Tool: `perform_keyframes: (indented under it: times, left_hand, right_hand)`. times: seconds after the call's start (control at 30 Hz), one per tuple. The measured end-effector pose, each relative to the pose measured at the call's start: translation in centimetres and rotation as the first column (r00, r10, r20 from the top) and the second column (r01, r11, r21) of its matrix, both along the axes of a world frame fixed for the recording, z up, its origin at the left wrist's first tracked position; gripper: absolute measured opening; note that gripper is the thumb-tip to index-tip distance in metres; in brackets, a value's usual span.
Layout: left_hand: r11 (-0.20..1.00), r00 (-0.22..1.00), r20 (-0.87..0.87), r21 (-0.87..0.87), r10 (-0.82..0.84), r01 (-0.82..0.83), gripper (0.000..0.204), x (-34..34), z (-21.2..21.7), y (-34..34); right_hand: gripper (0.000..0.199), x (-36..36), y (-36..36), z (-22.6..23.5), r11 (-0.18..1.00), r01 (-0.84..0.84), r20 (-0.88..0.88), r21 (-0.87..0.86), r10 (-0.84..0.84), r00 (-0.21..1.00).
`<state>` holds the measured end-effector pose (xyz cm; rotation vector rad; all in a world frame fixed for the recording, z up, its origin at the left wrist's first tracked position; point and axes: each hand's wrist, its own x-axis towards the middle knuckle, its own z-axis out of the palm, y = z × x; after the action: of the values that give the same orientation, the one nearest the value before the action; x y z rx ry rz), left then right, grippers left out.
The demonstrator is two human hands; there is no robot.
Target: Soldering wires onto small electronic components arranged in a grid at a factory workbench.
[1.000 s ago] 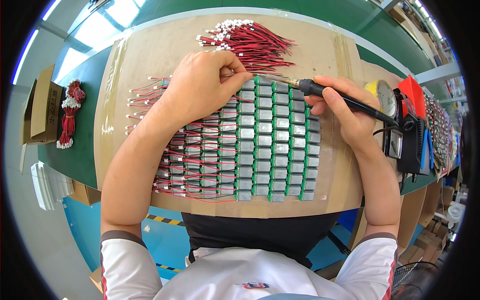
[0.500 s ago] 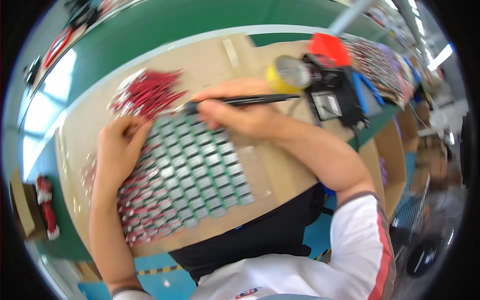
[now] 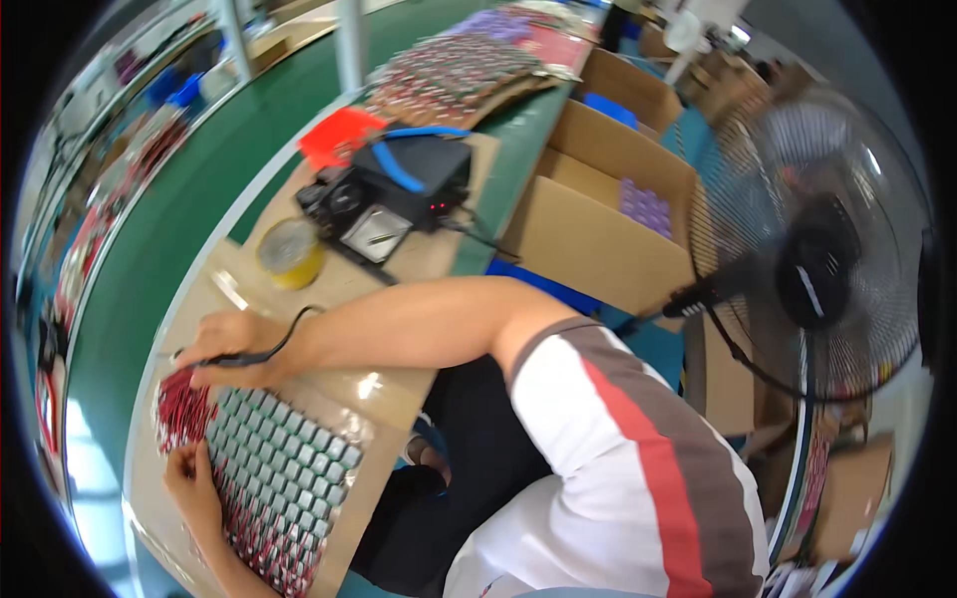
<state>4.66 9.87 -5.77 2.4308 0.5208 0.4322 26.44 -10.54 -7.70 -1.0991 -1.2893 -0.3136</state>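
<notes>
In my right hand [image 3: 242, 339] is a black soldering iron [image 3: 246, 358], gripped like a pen, its cable curling up behind the wrist. The tip points left, above a bundle of red wires [image 3: 186, 407] with pale ends. Below it, my left hand [image 3: 192, 485] is closed in a pinch at the upper left edge of a sheet of small boards; what lies between its fingertips is too small to make out. The boards [image 3: 284, 453] form slanted rows of grey rectangles with green gaps. Red wires stick out along their lower left side.
A brown worksheet carries a yellow tape roll [image 3: 290, 255] and a black device with a meter [image 3: 431, 179]. Behind lies an orange-red bin [image 3: 337, 138]. More wired boards [image 3: 449, 80] are stacked farther off. Cardboard boxes [image 3: 598, 249] and a black fan [image 3: 812, 259] stand to the right.
The view has swung to the right, so hands and boards appear lower left. The soldering iron has gone from over the boards' top edge to over the red wires. My left hand stays pinched.
</notes>
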Motion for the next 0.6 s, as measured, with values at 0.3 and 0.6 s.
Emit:
perform_keyframes:
  times: [0.3,0.6]
  left_hand:
    - [0.986,0.977,0.134,0.025,-0.166,0.165,0.025,2.1,-4.0,7.1]
    - [0.99,0.995,-0.098,0.135,-0.033,0.046,0.042,1.3,2.6,-2.3]
  right_hand:
    - [0.025,1.5,3.5,-2.1,0.979,0.194,0.222,0.066,-0.204,0.954]
    - [0.025,1.0,2.1,-2.3,0.975,0.181,0.072,-0.131,-0.173,0.982]
